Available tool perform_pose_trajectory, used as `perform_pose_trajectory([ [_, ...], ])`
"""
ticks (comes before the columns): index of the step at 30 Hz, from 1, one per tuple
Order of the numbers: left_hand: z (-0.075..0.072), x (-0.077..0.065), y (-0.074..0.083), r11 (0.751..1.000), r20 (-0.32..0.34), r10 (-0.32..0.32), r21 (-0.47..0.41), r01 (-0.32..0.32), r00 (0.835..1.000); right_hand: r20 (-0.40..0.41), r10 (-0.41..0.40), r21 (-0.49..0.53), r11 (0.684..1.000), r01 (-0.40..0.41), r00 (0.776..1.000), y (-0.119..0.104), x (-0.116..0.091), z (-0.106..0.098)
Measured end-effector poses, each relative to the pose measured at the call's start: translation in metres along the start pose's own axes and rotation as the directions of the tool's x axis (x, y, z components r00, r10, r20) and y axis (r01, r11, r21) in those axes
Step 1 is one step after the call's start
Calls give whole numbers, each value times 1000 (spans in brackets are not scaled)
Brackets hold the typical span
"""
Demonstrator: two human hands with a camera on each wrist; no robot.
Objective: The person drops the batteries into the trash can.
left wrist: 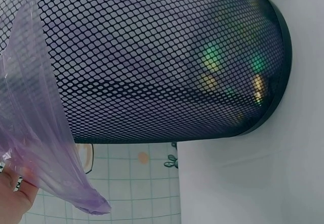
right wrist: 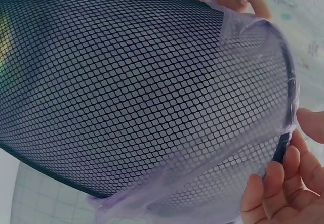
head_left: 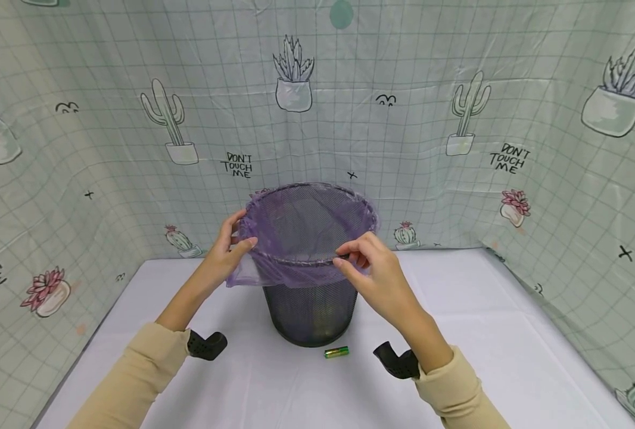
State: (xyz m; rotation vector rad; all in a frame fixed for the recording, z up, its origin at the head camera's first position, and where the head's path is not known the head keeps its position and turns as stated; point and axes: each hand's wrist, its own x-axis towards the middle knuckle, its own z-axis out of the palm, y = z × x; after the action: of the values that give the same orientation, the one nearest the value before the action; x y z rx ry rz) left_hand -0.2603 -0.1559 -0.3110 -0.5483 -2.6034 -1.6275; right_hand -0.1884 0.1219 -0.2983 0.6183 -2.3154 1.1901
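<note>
A black mesh wastebasket (head_left: pixel 312 316) stands upright, lined with a thin purple trash bag (head_left: pixel 296 274) folded outward over its rim. At the left side of the rim, my left hand (head_left: pixel 226 244) holds the bag, thumb over the edge and fingers outside; part of that hand (left wrist: pixel 15 193) shows behind the plastic. My right hand (head_left: pixel 373 268) pinches the bag at the front right of the rim, thumb and forefinger close together. In the right wrist view, a short stretch of dark rim (right wrist: pixel 281 147) shows uncovered beside the right fingers (right wrist: pixel 274 176).
One green and gold battery (head_left: pixel 336 352) lies on the white tabletop (head_left: pixel 274 393) before the wastebasket. Blurred green and gold shapes (left wrist: pixel 211 59) show through the mesh near its bottom. A cactus-printed cloth (head_left: pixel 317 143) hangs behind and at both sides.
</note>
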Motion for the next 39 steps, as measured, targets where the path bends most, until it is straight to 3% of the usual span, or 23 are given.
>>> perform_pose_trajectory([
  [11,0,0,0,1000,6,-2,-2,2,1000,-52,-22,54,998,25,998,13,-22,5],
  [18,-1,0,1,1000,-2,0,6,0,1000,-5,98,62,993,-97,995,37,-44,15],
  [26,-1,-1,2,1000,-2,5,-6,-5,1000,54,228,35,973,-230,972,62,-64,28],
  [39,1,-2,2,1000,9,5,-10,-5,1000,122,392,40,916,-399,912,88,-86,46],
])
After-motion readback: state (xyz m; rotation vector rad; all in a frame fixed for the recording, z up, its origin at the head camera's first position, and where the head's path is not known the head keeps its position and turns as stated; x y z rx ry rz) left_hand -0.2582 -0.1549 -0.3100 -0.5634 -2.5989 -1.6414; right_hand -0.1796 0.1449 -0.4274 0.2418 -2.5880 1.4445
